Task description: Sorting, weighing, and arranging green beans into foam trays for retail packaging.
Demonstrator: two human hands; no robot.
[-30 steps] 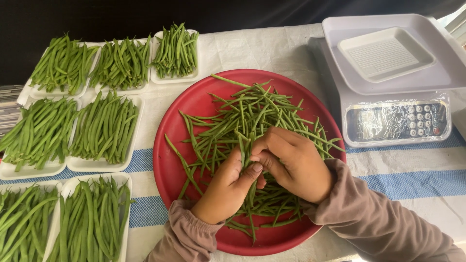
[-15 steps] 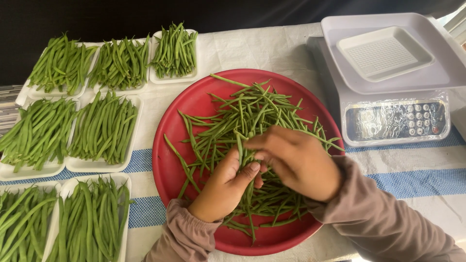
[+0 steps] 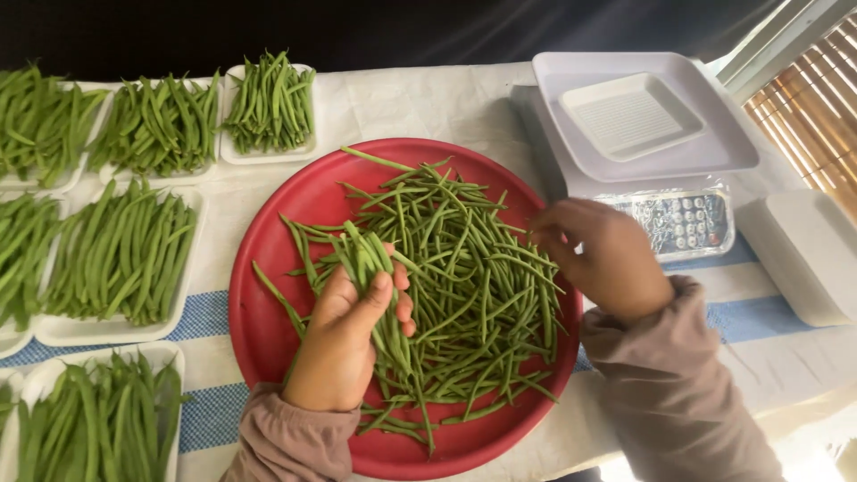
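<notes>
A: What has the left hand (image 3: 344, 335) got?

B: A small bunch of green beans (image 3: 370, 268), fingers curled around their stalks, tips fanning up over the round red tray (image 3: 268, 330). The rest of the loose beans (image 3: 464, 295) lie heaped across the middle of that tray.

A: And the right hand (image 3: 607, 259)?

B: Raised at the tray's right edge, fingers loosely bent and holding nothing, just in front of the keypad of the white weighing scale (image 3: 683, 219).

A: What might slip?

B: The bunch is gripped low, so I'd judge the longer beans could slide out of the fist and drop back into the heap. That right hand also sits close to the scale's buttons; a careless brush could press one.

A: Anything nearby?

B: An empty white foam tray (image 3: 629, 112) sits on the scale's platter, and filled foam trays of beans (image 3: 120, 259) line the left side of the cloth.
</notes>
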